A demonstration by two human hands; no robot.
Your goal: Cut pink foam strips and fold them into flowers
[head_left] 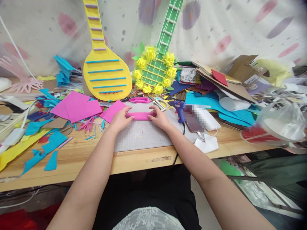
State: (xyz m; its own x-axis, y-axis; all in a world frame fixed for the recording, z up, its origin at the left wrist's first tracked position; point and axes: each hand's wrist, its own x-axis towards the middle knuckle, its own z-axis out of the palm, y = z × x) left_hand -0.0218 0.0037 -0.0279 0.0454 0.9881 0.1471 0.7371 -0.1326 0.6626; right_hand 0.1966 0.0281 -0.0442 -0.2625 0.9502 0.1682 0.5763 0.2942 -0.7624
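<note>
On my smooth, pale-grained wooden table (141, 160), the flat yellow instrument shape (105, 65) with raised blue bars and the green one (153, 71) ringed by crinkled yellow roses stand along the back edge, both looking well decorated. A gridded grey mat (144, 137) lies near the middle of the front edge. Toward the left corner, flat matte pink sheets (82, 110) seem unworked. A hard blue glue gun (178, 107) sits at the mat's right. Between my hands, over the mat's far half, is the narrow pink band (141, 116): shaped, I judge, though I can't tell whether it's fastened. My left hand (121, 119) and right hand (159, 118) pinch its ends, thumbs against fingers.
</note>
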